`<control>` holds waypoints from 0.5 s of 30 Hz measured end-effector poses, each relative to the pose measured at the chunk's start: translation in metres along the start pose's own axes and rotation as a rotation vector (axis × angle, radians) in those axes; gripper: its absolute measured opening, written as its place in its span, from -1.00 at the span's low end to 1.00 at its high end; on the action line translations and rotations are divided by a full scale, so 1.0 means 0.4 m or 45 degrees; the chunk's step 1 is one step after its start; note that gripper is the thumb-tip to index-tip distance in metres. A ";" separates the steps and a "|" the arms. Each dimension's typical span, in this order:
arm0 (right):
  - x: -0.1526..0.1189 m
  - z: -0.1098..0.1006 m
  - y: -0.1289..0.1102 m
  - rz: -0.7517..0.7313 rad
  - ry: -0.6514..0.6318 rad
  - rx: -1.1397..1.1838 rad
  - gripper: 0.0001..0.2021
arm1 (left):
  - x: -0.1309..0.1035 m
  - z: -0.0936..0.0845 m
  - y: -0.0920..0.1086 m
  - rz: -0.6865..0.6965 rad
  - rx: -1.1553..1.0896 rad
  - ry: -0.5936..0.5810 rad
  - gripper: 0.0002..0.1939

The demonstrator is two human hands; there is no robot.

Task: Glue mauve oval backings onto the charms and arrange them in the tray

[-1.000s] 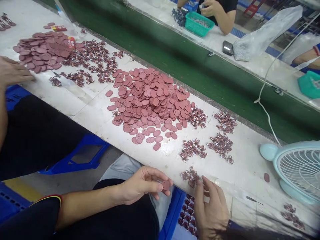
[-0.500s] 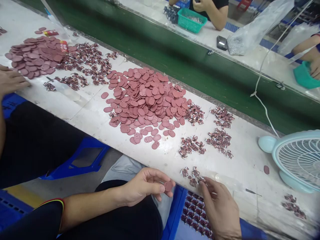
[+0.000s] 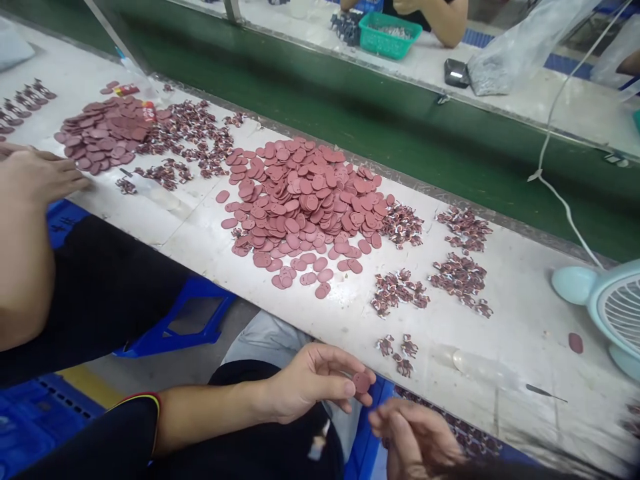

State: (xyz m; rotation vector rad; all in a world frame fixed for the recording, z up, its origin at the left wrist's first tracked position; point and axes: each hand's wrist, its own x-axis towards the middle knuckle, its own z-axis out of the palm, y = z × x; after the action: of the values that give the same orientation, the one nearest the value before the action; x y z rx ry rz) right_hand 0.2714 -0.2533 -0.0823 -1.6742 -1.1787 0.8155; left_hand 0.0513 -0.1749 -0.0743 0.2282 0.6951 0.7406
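One oval disc (image 3: 361, 382) in left hand (image 3: 310, 383) grip | right hand (image 3: 415, 437) grip unclear | three figurines (image 3: 399, 351)

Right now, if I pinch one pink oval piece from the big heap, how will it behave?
The pink oval pieces look thin and flat, so probably light and unlikely to roll. The left hand pinches one oval piece unbent, suggesting stiffness. They overlap loosely, so pushing may slide neighbours.

Pale blue fan (image 3: 613, 313), green basket (image 3: 389, 35), conveyor belt (image 3: 350, 113) behind.
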 end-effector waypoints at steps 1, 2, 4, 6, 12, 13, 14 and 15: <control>-0.004 0.029 0.012 0.016 0.024 0.085 -0.80 | 0.003 -0.005 -0.013 -0.006 -0.024 0.034 -0.52; -0.011 0.056 0.025 0.034 0.046 0.149 -0.82 | 0.004 -0.015 -0.023 -0.018 -0.054 0.069 -0.51; -0.033 0.101 0.048 0.086 0.063 0.178 -0.81 | 0.000 -0.050 -0.031 -0.032 -0.088 0.124 -0.48; -0.062 0.136 0.068 0.154 -0.006 0.101 -0.80 | -0.012 -0.100 -0.016 0.004 -0.045 0.149 -0.45; -0.094 0.192 0.108 0.070 -0.556 -0.143 -0.73 | -0.075 -0.195 0.076 0.159 0.182 0.105 -0.46; -0.093 0.190 0.111 0.054 -0.573 -0.172 -0.70 | -0.084 -0.195 0.084 0.162 0.212 0.088 -0.46; -0.094 0.184 0.112 0.045 -0.576 -0.205 -0.69 | -0.090 -0.190 0.088 0.163 0.235 0.078 -0.46; -0.096 0.175 0.112 0.038 -0.587 -0.238 -0.71 | -0.095 -0.184 0.090 0.169 0.247 0.075 -0.46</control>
State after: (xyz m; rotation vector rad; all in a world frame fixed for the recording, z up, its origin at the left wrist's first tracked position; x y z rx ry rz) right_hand 0.2128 -0.2749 -0.1493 -1.7061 -1.5854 1.1829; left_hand -0.0363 -0.1785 -0.0956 0.4339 0.8145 0.8090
